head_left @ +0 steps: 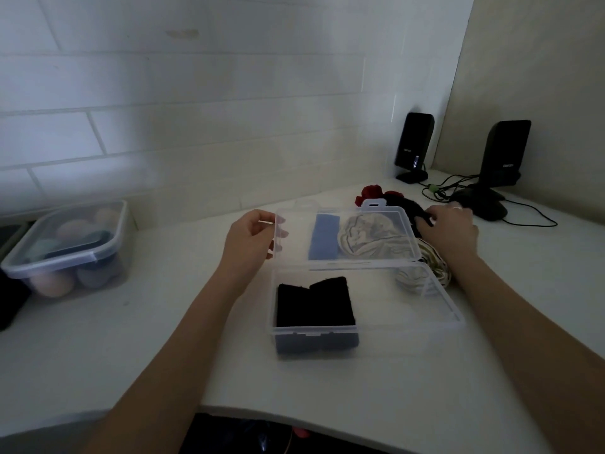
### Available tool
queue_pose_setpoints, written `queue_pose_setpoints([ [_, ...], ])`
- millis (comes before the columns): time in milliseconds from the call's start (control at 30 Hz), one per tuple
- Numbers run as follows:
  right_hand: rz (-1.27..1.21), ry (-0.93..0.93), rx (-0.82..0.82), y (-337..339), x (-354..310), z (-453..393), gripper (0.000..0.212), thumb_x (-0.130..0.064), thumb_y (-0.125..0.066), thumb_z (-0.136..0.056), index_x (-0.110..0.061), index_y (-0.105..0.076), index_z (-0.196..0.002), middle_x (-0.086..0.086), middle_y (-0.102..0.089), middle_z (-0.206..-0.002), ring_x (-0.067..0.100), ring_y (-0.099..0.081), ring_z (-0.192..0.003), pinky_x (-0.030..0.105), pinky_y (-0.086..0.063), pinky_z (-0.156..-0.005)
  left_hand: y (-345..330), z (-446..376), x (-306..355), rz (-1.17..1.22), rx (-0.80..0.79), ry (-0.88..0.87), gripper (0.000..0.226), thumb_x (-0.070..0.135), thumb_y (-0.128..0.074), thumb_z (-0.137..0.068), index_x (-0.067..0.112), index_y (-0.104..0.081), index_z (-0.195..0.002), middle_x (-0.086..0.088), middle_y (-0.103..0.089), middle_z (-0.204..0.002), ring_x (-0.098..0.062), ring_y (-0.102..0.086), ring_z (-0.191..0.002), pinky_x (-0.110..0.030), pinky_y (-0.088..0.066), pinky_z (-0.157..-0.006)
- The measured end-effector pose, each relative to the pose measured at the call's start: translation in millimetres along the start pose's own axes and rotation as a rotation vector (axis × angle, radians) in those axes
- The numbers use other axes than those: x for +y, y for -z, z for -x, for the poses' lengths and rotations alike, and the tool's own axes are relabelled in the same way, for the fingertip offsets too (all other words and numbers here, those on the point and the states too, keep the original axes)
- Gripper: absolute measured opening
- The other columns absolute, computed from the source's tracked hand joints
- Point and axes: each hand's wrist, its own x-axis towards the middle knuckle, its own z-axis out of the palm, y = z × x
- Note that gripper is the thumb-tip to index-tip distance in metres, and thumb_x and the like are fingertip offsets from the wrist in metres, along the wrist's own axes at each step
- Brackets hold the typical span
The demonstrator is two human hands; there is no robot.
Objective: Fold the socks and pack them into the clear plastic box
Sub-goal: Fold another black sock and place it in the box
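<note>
The clear plastic box point(409, 317) stands open in the middle of the white desk, with folded black socks point(315, 303) in its left half. Its lid point(393, 221) stands raised behind it. My left hand point(252, 237) holds the lid's left edge between thumb and fingers. Seen through the lid are a blue sock point(322, 237) and a pale patterned sock point(366, 237). My right hand point(453, 229) reaches behind the lid's right side, fingers on a black sock point(414, 208). A red sock point(370, 193) lies beyond. Another patterned sock point(437, 267) lies under my right wrist.
A lidded clear container point(65, 250) with rolled items sits at the left by the tiled wall. Two black speakers point(414, 145) point(504, 155) with cables and a dark mouse point(479, 204) stand at the back right corner. The desk's front edge point(294, 417) curves near my body.
</note>
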Motion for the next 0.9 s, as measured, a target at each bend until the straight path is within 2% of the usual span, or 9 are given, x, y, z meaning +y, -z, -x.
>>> queue_pose_setpoints([
  [133, -0.501, 0.139, 0.303, 24.3, -15.4, 7.0, 0.023, -0.021, -0.050, -0.093, -0.004, -0.060, -0.105, 0.019, -0.059, -0.105, 0.029, -0.055, -0.095, 0.030, -0.039, -0.072, -0.8, -1.5, -0.3, 0.015, 0.047, -0.009, 0.020, 0.003, -0.051, -0.085, 0.020, -0.062, -0.086, 0.002, -0.068, -0.076, -0.012, -0.058, -0.059, -0.020, -0.044, -0.055],
  [233, -0.773, 0.306, 0.364, 60.6, -41.0, 26.0, 0.018, -0.017, -0.049, -0.093, -0.008, -0.058, -0.106, 0.006, -0.064, -0.092, 0.016, -0.059, -0.078, 0.026, -0.046, -0.067, 0.4, -4.3, 2.6, 0.052, 0.193, -0.045, 0.018, 0.006, -0.053, -0.084, 0.021, -0.060, -0.092, -0.001, -0.069, -0.083, -0.012, -0.059, -0.071, -0.023, -0.044, -0.065],
  [333, -0.823, 0.433, 0.343, 87.6, -66.7, 47.0, 0.018, -0.011, -0.051, -0.090, -0.011, -0.055, -0.108, 0.007, -0.061, -0.083, 0.016, -0.058, -0.066, 0.029, -0.047, -0.059, -0.1, -4.4, 24.8, 0.088, 0.243, -0.201, 0.015, 0.010, -0.059, -0.083, 0.020, -0.060, -0.094, -0.002, -0.067, -0.089, -0.011, -0.061, -0.081, -0.024, -0.044, -0.075],
  [400, -0.920, 0.461, 0.239, 101.2, -81.3, 59.2, 0.022, -0.007, -0.052, -0.089, -0.015, -0.051, -0.110, 0.016, -0.056, -0.080, 0.018, -0.057, -0.061, 0.024, -0.048, -0.053, -3.7, 0.0, 50.2, 0.104, 0.196, -0.330, 0.016, 0.016, -0.061, -0.079, 0.022, -0.061, -0.094, 0.004, -0.066, -0.088, -0.007, -0.061, -0.082, -0.021, -0.047, -0.078],
  [467, -1.057, 0.453, 0.091, 110.4, -92.7, 68.5, 0.027, -0.006, -0.053, -0.088, -0.020, -0.048, -0.110, 0.013, -0.049, -0.077, 0.014, -0.051, -0.057, 0.015, -0.045, -0.049, -10.4, 7.6, 76.6, 0.079, 0.083, -0.440, 0.020, 0.020, -0.062, -0.077, 0.024, -0.062, -0.097, 0.008, -0.067, -0.090, -0.003, -0.062, -0.083, -0.020, -0.049, -0.078],
  [600, -1.206, 0.344, -0.178, 110.9, -104.0, 78.2, 0.042, -0.013, -0.057, -0.078, -0.025, -0.045, -0.117, 0.006, -0.052, -0.080, 0.018, -0.051, -0.070, 0.032, -0.046, -0.065, -34.5, 22.4, 104.0, -0.076, -0.213, -0.490, 0.026, 0.026, -0.070, -0.077, 0.021, -0.066, -0.103, 0.011, -0.069, -0.092, 0.000, -0.065, -0.084, -0.015, -0.050, -0.075],
  [733, -1.547, 0.132, -0.518, 105.5, -106.9, 78.7, 0.052, -0.011, -0.044, -0.076, -0.018, -0.045, -0.127, 0.001, -0.046, -0.075, 0.014, -0.043, -0.066, 0.028, -0.037, -0.062, -42.7, 16.5, 96.6, -0.142, -0.169, -0.471, 0.011, 0.018, -0.066, -0.084, 0.011, -0.075, -0.084, -0.004, -0.074, -0.072, -0.014, -0.072, -0.070, -0.035, -0.059, -0.071],
  [833, -1.612, 0.101, -0.635, 102.1, -103.7, 75.7, 0.037, -0.006, -0.038, -0.091, -0.013, -0.050, -0.126, -0.001, -0.056, -0.070, 0.012, -0.052, -0.064, 0.024, -0.042, -0.060, -40.1, 7.8, 93.3, -0.135, -0.138, -0.461, 0.014, 0.012, -0.060, -0.086, 0.011, -0.074, -0.083, 0.001, -0.072, -0.068, -0.001, -0.067, -0.060, -0.018, -0.051, -0.061],
  [900, -1.554, 0.168, -0.669, 98.6, -99.8, 74.5, 0.035, -0.001, -0.045, -0.092, -0.014, -0.051, -0.123, -0.001, -0.063, -0.073, 0.009, -0.061, -0.066, 0.023, -0.050, -0.062, -39.7, 2.9, 93.8, -0.135, -0.136, -0.436, 0.017, 0.011, -0.056, -0.088, 0.016, -0.072, -0.085, 0.007, -0.069, -0.067, 0.007, -0.060, -0.054, -0.011, -0.043, -0.055],
])
